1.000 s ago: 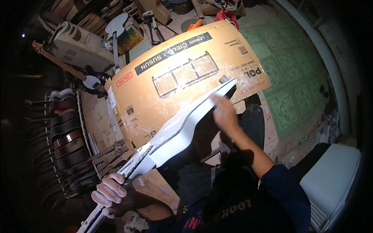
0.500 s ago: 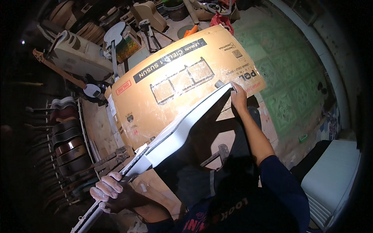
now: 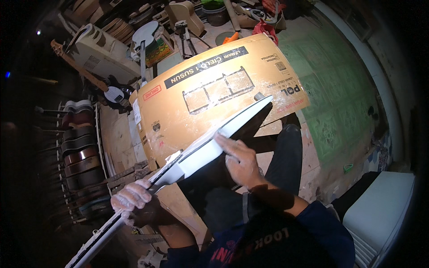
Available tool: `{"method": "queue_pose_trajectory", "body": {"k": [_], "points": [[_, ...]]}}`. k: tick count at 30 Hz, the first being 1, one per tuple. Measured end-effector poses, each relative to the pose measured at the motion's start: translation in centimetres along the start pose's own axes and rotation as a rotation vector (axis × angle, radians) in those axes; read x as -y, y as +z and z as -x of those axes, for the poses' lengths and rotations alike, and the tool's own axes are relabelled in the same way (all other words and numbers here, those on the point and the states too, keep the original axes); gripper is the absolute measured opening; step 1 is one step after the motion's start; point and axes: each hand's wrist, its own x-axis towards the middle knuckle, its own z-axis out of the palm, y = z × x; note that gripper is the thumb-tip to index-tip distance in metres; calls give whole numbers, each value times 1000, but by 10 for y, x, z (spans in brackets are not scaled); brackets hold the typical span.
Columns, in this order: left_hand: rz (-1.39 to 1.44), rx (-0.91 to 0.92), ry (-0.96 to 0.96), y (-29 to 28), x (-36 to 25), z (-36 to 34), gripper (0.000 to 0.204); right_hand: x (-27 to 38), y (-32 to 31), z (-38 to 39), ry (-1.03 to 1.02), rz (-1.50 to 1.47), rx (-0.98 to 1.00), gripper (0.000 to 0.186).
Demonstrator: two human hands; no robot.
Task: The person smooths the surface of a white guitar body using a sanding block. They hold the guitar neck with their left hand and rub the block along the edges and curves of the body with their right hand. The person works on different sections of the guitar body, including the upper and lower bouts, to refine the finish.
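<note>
My left hand (image 3: 133, 201), dusted with white powder, is wrapped round the neck of a white guitar (image 3: 199, 158). The guitar lies edge-up on a slant, its body end over a printed cardboard sheet (image 3: 170, 116). My right hand (image 3: 241, 161) touches the side of the body with its index finger stretched out, the other fingers loosely bent beneath and not gripping it. A short dark cylinder (image 3: 259, 96) sits on the cardboard beside the tip of the body. Some of my right fingers are partly hidden.
A rack of guitar bodies (image 3: 78, 147) stands at left. Behind the cardboard are a black bass guitar (image 3: 114, 94), a beige appliance (image 3: 98, 51), a light guitar (image 3: 145, 31), a tripod-like stand (image 3: 183, 33) and stacked wood. Green tiled floor (image 3: 335, 102) and a pale padded seat (image 3: 380, 210) are at right.
My right hand has moved from the body's far tip back down along its edge toward me. My left hand keeps hold of the neck. The view has shifted slightly.
</note>
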Motion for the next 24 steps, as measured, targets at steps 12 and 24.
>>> {"method": "queue_pose_trajectory", "body": {"k": [12, 24], "points": [[13, 248, -51, -23, -11, 6, 17, 44, -12, 6, -155, 345, 89, 55], [12, 253, -51, -21, -6, 5, 16, 57, -9, -5, -221, 578, 41, 48]]}}
